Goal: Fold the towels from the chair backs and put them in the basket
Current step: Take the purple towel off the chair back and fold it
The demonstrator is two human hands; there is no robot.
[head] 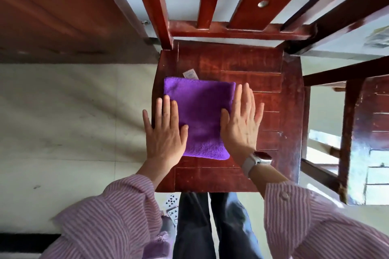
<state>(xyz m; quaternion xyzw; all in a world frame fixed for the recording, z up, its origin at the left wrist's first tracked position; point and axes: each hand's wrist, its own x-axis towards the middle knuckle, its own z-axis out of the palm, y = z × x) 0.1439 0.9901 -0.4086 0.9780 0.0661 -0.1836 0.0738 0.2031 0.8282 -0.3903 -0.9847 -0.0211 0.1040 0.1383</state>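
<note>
From the head camera, a folded purple towel lies flat on the seat of a wooden chair, toward the seat's left side. The left hand rests on the towel's left edge, fingers straight and slightly spread. The right hand rests on its right edge, fingers straight and close together. A watch sits on the right wrist.

We see the folded towel lying on the chair seat, toward its left half. Our left hand rests flat on the towel's left edge, our right hand flat on its right edge. A small label lies just behind the towel. A second chair stands right of the seat.
</note>
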